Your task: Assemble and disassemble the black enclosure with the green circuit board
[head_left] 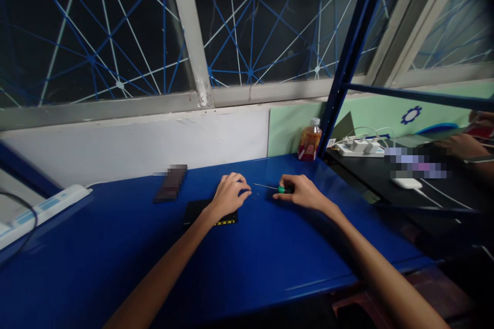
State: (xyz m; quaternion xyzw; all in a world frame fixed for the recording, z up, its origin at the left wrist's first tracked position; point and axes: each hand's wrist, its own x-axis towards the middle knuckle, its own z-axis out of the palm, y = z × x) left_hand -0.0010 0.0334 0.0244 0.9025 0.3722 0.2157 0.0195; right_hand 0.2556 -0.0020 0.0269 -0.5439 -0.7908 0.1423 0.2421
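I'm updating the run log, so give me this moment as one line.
right hand: holds green-handled screwdriver | left hand: near tiny pieces, partly hiding black network switch | drink bottle: upright

Workshop-like room: blue desk (116,257), screwdriver (282,189), power strip (48,209).

A bottle (310,141) stands beside a blue post (346,67), a power strip (50,208) far left.

Room across front tabletop (278,262) — black box (195,209) below left hand (230,195), screwdriver (282,189) jutting from right hand (302,191), bottle (310,141) beyond
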